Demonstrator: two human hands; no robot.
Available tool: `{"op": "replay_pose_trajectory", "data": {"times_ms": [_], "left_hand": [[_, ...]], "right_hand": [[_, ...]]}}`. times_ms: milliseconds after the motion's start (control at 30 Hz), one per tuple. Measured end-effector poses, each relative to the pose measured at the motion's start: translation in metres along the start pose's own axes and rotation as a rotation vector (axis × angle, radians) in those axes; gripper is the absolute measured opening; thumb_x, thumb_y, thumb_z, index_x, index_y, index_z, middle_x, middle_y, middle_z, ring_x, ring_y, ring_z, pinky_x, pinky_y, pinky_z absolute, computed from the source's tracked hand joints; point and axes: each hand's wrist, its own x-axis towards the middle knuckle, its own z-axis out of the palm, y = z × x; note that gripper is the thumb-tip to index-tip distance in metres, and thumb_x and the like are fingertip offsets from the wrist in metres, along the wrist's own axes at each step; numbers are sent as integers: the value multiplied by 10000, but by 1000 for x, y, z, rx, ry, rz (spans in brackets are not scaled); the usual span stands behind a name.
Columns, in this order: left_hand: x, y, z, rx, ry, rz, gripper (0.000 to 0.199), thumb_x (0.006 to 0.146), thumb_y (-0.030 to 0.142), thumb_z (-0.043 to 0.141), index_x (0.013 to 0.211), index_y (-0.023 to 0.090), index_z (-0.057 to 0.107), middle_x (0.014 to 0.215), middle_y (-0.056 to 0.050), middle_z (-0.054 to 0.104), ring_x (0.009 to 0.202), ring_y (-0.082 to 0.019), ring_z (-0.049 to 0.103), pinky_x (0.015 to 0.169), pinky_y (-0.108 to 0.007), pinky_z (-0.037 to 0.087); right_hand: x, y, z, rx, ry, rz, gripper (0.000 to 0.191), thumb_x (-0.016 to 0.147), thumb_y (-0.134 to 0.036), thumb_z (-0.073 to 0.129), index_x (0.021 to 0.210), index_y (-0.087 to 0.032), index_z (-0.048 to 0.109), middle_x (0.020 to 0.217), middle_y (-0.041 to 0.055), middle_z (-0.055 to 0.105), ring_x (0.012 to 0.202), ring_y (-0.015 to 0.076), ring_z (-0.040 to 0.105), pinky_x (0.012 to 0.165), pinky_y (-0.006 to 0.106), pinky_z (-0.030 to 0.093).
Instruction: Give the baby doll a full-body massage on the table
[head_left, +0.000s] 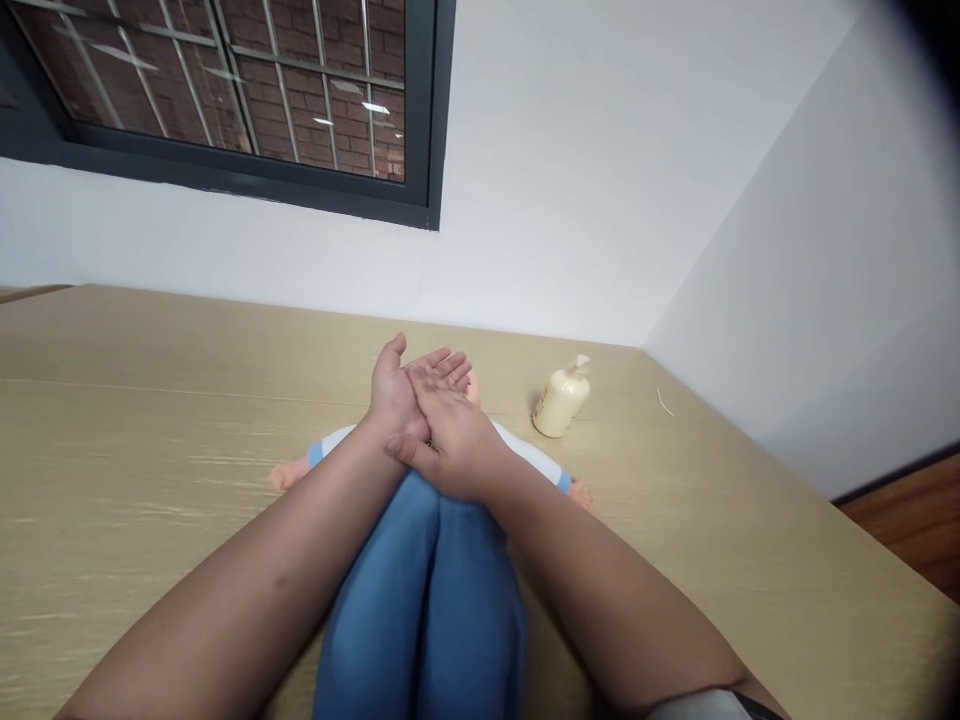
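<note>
My left hand (399, 395) is palm up with its thumb raised and its fingers stretched out. Across its palm lies my right hand (456, 430), palm down, fingers extended and touching the left palm and fingers. Beneath both hands lies a doll (532, 457) in a white top with light blue cuffs and blue trousers. Its small hands stick out on either side, while my hands hide its head and chest almost wholly. A cream pump bottle (561, 402) stands to the right of my hands.
The light wood-coloured surface (187, 400) reaches a white wall behind. A thin pale strip (664, 402) lies at the right. A dark-framed window (427, 120) with bars is at the upper left. Reddish-brown wood shows at the right edge.
</note>
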Motion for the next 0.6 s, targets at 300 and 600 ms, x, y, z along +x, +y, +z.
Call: {"op": "replay_pose_trajectory", "data": {"times_ms": [300, 600], "left_hand": [[3, 29, -7, 12, 89, 84, 723, 867, 651, 510, 1298, 74, 566, 1194, -253, 659, 1149, -361, 660, 938, -446, 564], [4, 14, -8, -20, 6, 95, 786, 843, 686, 521, 1344, 81, 551, 1281, -251, 635, 1208, -372, 633, 1011, -468, 519]], "right_hand": [[-1, -7, -2, 4, 4, 28, 793, 908, -666, 548, 1472, -117, 443, 1528, 187, 471, 1458, 338, 391, 1196, 516, 314], [-5, -17, -7, 120, -36, -38, 1090, 839, -736, 593, 1562, 2, 247, 1613, 234, 299, 1536, 334, 221, 1258, 464, 206]]}}
